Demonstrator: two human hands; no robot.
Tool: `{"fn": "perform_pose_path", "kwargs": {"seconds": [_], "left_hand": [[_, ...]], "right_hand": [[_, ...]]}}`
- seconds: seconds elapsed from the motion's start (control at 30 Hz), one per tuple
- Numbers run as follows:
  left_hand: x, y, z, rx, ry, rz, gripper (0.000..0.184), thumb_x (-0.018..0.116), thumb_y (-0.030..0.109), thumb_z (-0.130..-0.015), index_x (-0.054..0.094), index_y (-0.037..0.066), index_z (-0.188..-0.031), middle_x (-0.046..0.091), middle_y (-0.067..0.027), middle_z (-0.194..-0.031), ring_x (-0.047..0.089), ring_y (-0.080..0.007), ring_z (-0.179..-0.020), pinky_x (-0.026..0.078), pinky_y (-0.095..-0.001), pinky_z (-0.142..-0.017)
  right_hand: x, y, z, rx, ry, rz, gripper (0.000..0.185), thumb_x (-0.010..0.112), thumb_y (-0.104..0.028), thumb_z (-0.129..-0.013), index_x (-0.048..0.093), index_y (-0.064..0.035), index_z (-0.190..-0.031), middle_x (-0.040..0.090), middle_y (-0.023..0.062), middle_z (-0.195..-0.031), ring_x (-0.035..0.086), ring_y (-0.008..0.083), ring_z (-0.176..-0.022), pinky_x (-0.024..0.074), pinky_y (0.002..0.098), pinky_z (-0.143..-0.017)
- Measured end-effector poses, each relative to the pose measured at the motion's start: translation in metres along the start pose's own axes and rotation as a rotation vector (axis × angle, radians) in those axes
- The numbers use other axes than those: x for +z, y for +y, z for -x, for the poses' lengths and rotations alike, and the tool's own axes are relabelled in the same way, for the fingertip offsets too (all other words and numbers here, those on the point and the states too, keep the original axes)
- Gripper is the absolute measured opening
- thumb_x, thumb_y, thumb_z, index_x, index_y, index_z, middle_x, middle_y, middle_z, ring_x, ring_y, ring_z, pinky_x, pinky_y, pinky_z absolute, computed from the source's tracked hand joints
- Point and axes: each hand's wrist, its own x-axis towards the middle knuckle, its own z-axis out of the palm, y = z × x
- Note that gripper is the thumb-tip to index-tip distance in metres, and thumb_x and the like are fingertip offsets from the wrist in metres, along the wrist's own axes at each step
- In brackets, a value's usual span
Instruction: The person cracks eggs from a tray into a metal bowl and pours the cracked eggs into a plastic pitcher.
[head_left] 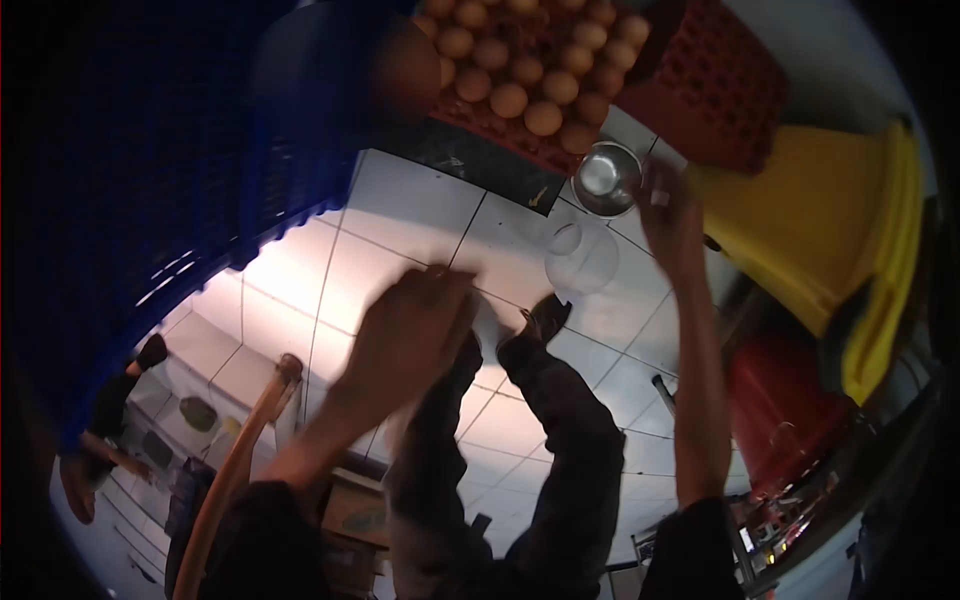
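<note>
We log white floor tiles (400, 190) below the egg tray (490, 128), brightly lit to its lower left; metal bowl (604, 206) just beside the tray; blue crate (200, 190) left of it, yellow container (790, 215) right, red container (785, 395) lower right; our left hand (420, 325) below it, right hand (670, 205) lower right, both blurred; we can't tell if either grips anything.

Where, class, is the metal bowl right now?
In the head view, the metal bowl is right of centre in the upper half, between the egg tray and the right hand.
</note>
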Motion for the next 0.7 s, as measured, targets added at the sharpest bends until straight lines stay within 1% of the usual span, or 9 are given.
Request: {"fn": "perform_pose_path", "kwargs": {"seconds": [0.03,0.07,0.13,0.23,0.53,0.6,0.63,0.67,0.7], "left_hand": [[0.012,-0.01,-0.044,0.038,0.074,-0.017,0.023,0.059,0.013,-0.085,0.056,0.006,-0.107,0.057,-0.0142,-0.097,0.057,-0.0313,-0.093,0.048,-0.0435,-0.078],[0.036,-0.024,-0.113,0.243,0.219,-0.096,0.033,0.067,0.017,-0.082,0.057,0.007,-0.112,0.057,-0.012,-0.109,0.055,-0.0308,-0.101,0.046,-0.0425,-0.086],[0.059,-0.035,-0.153,0.441,0.328,-0.105,0.035,0.069,0.019,-0.079,0.058,0.01,-0.111,0.056,-0.0095,-0.105,0.052,-0.0287,-0.103,0.044,-0.0427,-0.086],[0.084,-0.039,-0.182,0.494,0.234,-0.225,0.036,0.071,0.021,-0.077,0.057,0.011,-0.109,0.054,-0.0082,-0.101,0.051,-0.0277,-0.103,0.039,-0.0453,-0.089],[0.106,-0.04,-0.204,0.562,0.26,-0.338,0.05,0.074,0.023,-0.073,0.05,0.012,-0.115,0.061,-0.0096,-0.103,0.058,-0.03,-0.097,0.033,-0.0477,-0.095],[0.11,-0.038,-0.201,0.465,0.16,-0.367,0.051,0.072,0.02,-0.074,0.049,0.012,-0.118,0.063,-0.0091,-0.094,0.06,-0.0291,-0.092,0.034,-0.0484,-0.096],[0.113,-0.038,-0.201,0.509,0.194,-0.433,0.049,0.071,0.018,-0.075,0.05,0.011,-0.118,0.064,-0.0089,-0.088,0.061,-0.0265,-0.088,0.034,-0.0472,-0.097],[0.116,-0.036,-0.199,0.509,0.179,-0.431,0.049,0.071,0.018,-0.075,0.05,0.011,-0.118,0.064,-0.0089,-0.088,0.061,-0.0265,-0.088,0.034,-0.0472,-0.097],[0.116,-0.033,-0.198,0.453,0.141,-0.462,0.046,0.071,0.017,-0.075,0.051,0.011,-0.117,0.063,-0.0088,-0.088,0.061,-0.0249,-0.087,0.034,-0.046,-0.097]], "right_hand": [[0.013,0.009,-0.025,0.142,-0.036,-0.188,0.036,0.065,-0.025,-0.086,0.061,0.0004,-0.112,0.067,0.0168,-0.092,0.066,0.0261,-0.086,0.0513,0.0347,-0.075],[0.042,0.03,-0.044,0.06,-0.027,-0.136,0.036,0.066,-0.026,-0.085,0.061,0.0,-0.11,0.067,0.018,-0.091,0.067,0.0284,-0.085,0.0517,0.0364,-0.073],[0.053,0.026,-0.07,-0.041,-0.016,-0.08,0.036,0.066,-0.027,-0.084,0.062,-0.0004,-0.108,0.067,0.0192,-0.091,0.067,0.0307,-0.084,0.0521,0.038,-0.071],[0.061,0.041,-0.078,-0.258,0.004,0.153,0.032,0.069,-0.027,-0.079,0.064,-0.0026,-0.099,0.065,0.0224,-0.083,0.064,0.0391,-0.078,0.0504,0.0456,-0.066],[0.043,0.067,-0.078,-0.233,0.026,-0.016,0.033,0.069,-0.025,-0.078,0.064,-0.0004,-0.099,0.065,0.0187,-0.075,0.066,0.0318,-0.071,0.052,0.0376,-0.064],[0.038,0.094,-0.067,-0.133,0.15,-0.63,0.031,0.065,-0.021,-0.081,0.061,-0.0027,-0.106,0.066,0.016,-0.085,0.068,0.0283,-0.077,0.0546,0.0345,-0.064],[0.033,0.111,-0.057,-0.044,0.151,-0.886,0.03,0.057,-0.02,-0.085,0.054,-0.0068,-0.111,0.063,0.0142,-0.1,0.067,0.0256,-0.084,0.0565,0.031,-0.068],[0.03,0.127,-0.041,-0.03,0.153,-0.891,0.03,0.057,-0.02,-0.085,0.054,-0.0068,-0.111,0.063,0.0142,-0.1,0.067,0.0256,-0.084,0.0565,0.031,-0.068],[0.027,0.142,-0.026,0.064,0.054,-1.228,0.029,0.054,-0.021,-0.086,0.051,-0.0087,-0.112,0.061,0.0139,-0.104,0.066,0.0253,-0.087,0.057,0.0321,-0.071]]}}
